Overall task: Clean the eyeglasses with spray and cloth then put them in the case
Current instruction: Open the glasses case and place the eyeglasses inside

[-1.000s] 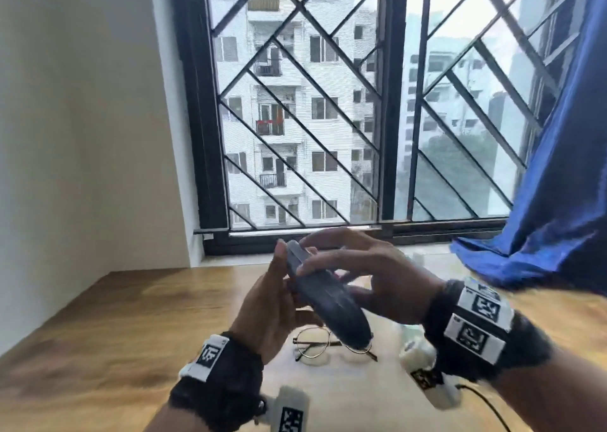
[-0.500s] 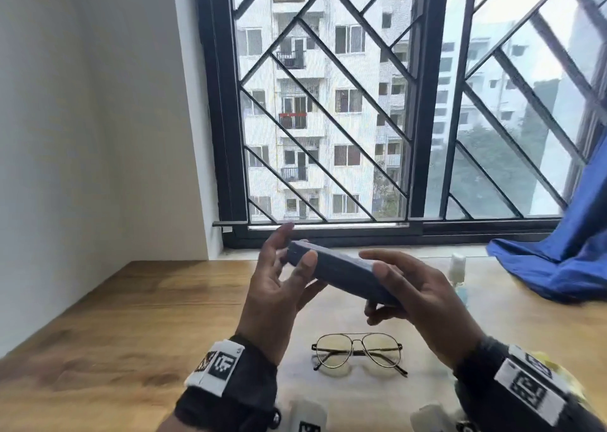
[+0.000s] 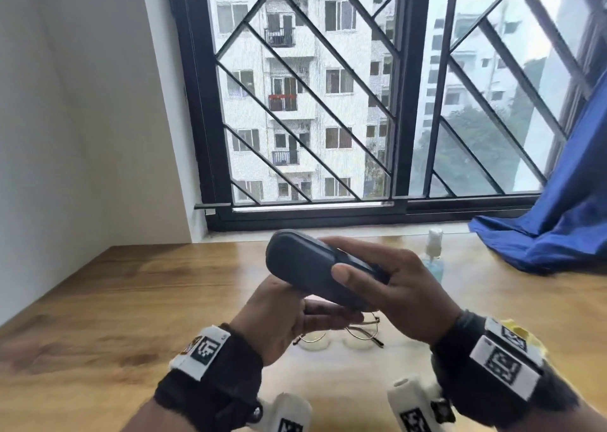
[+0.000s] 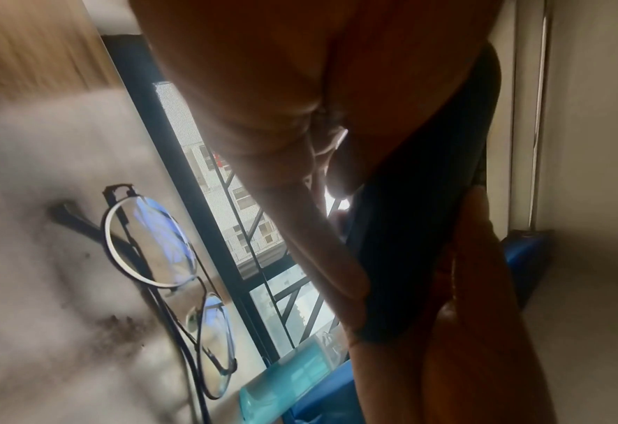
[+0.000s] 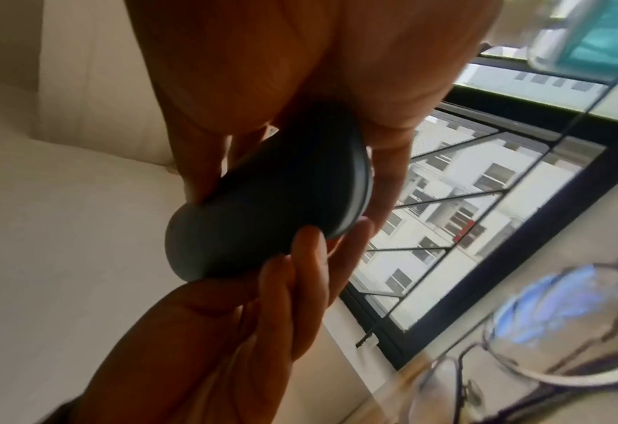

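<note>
Above the surface (image 3: 98, 300), both hands, right (image 3: 404, 293) and left (image 3: 282, 316), grasp the closed case (image 3: 308, 270), glasses (image 3: 354, 334) lying just below the grip, so opening it seems in hand: next, part the lid.

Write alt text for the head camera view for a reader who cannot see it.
Two hands hold a closed dark glasses case above a wooden table: the right hand grips it from above, the left hand supports it below. Wire-rimmed eyeglasses lie on the table beneath, a spray bottle stands behind, before a barred window.
</note>
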